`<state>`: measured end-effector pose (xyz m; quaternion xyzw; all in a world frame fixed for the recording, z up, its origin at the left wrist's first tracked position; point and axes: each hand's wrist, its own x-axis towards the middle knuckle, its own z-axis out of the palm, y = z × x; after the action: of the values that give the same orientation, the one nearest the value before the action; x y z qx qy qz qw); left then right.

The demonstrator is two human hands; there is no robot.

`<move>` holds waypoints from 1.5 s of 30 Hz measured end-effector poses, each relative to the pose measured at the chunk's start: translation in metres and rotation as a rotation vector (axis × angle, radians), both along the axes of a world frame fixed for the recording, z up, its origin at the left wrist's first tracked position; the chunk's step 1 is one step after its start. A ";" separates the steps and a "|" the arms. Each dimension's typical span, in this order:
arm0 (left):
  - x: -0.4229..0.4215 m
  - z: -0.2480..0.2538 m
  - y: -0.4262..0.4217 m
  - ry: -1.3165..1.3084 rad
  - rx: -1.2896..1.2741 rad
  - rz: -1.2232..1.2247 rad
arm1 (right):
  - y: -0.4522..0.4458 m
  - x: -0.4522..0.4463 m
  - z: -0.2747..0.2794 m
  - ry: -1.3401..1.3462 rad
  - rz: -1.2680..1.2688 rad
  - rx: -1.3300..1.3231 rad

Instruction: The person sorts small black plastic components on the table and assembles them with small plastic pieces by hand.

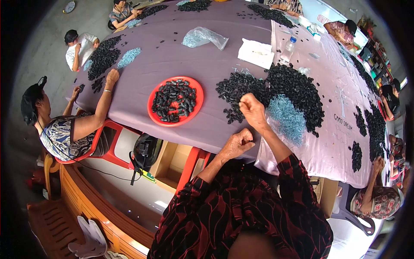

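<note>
My left hand is closed, its fingers curled near the table's front edge; anything within them is too small to make out. Just above and to the right, my right hand is also closed, over the lower edge of a heap of small black parts. What it holds is hidden. A larger black heap adjoins this one, with a pile of small clear-blue pieces lying against it beside my right forearm. To the left, a round red plate carries many black parts.
A crumpled plastic bag, white paper and a bottle with a blue cap lie or stand farther back on the cloth-covered table. Several people sit around it. A red chair and open cardboard box are at left.
</note>
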<state>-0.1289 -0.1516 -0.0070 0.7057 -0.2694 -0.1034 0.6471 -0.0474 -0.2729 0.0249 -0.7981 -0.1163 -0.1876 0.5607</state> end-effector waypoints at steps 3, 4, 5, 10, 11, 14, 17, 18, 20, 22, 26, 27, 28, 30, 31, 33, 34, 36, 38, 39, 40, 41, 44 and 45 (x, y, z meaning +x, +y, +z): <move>0.000 -0.001 -0.001 -0.001 -0.017 0.013 | -0.020 -0.029 0.004 0.038 -0.024 0.014; 0.000 0.002 -0.001 0.000 -0.017 0.013 | -0.027 -0.034 -0.004 0.043 -0.032 0.028; -0.001 0.004 -0.001 -0.019 -0.032 0.027 | -0.034 -0.038 -0.012 0.048 -0.039 0.043; -0.001 0.004 -0.002 0.022 -0.068 0.042 | -0.036 -0.068 -0.017 0.189 0.027 0.332; -0.002 0.006 -0.002 0.012 -0.053 0.043 | -0.034 -0.070 -0.020 0.190 0.069 0.379; -0.001 0.003 -0.002 -0.023 -0.058 0.032 | -0.034 -0.071 -0.032 0.228 0.161 0.447; -0.001 0.001 -0.002 0.004 -0.112 0.012 | -0.030 -0.072 -0.034 0.289 0.250 0.494; -0.002 0.001 -0.003 0.055 -0.145 0.001 | -0.031 -0.071 -0.035 0.296 0.247 0.497; -0.001 -0.004 -0.004 0.055 -0.137 0.003 | -0.035 -0.069 -0.035 0.301 0.280 0.533; 0.001 -0.007 -0.004 -0.004 -0.173 0.025 | -0.038 -0.068 -0.034 0.316 0.285 0.519; 0.006 -0.020 -0.004 0.127 -0.401 -0.043 | -0.039 -0.069 -0.033 0.327 0.318 0.539; 0.006 -0.018 -0.002 0.124 -0.407 -0.057 | -0.040 -0.069 -0.034 0.325 0.317 0.528; 0.006 -0.018 -0.001 0.126 -0.406 -0.055 | -0.040 -0.069 -0.034 0.323 0.317 0.517; 0.006 -0.017 0.000 0.136 -0.407 -0.062 | -0.039 -0.070 -0.035 0.301 0.321 0.511; 0.006 -0.018 0.001 0.137 -0.408 -0.061 | -0.039 -0.070 -0.036 0.277 0.323 0.504; 0.006 -0.017 0.001 0.127 -0.385 -0.058 | -0.040 -0.071 -0.036 0.266 0.332 0.515; 0.006 -0.015 -0.001 0.130 -0.386 -0.057 | -0.040 -0.071 -0.036 0.255 0.341 0.526; 0.004 -0.011 -0.005 0.102 -0.427 -0.017 | -0.041 -0.071 -0.037 0.257 0.351 0.532; 0.005 -0.013 -0.004 0.091 -0.420 -0.018 | -0.043 -0.071 -0.038 0.257 0.362 0.538; 0.005 -0.013 -0.004 0.076 -0.411 -0.019 | -0.043 -0.072 -0.038 0.260 0.373 0.550; 0.005 -0.014 -0.004 0.078 -0.411 -0.018 | -0.043 -0.072 -0.038 0.263 0.385 0.562; 0.006 -0.014 -0.004 0.070 -0.405 -0.001 | -0.043 -0.072 -0.038 0.265 0.386 0.563; 0.003 -0.007 -0.006 0.090 -0.423 0.036 | -0.043 -0.072 -0.037 0.297 0.388 0.589; 0.002 -0.005 -0.007 0.116 -0.448 0.056 | -0.042 -0.073 -0.037 0.300 0.382 0.579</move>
<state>-0.1269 -0.1589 -0.0115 0.5445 -0.2281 -0.0634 0.8046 -0.1202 -0.3149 -0.0118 -0.5889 -0.1217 0.0144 0.7988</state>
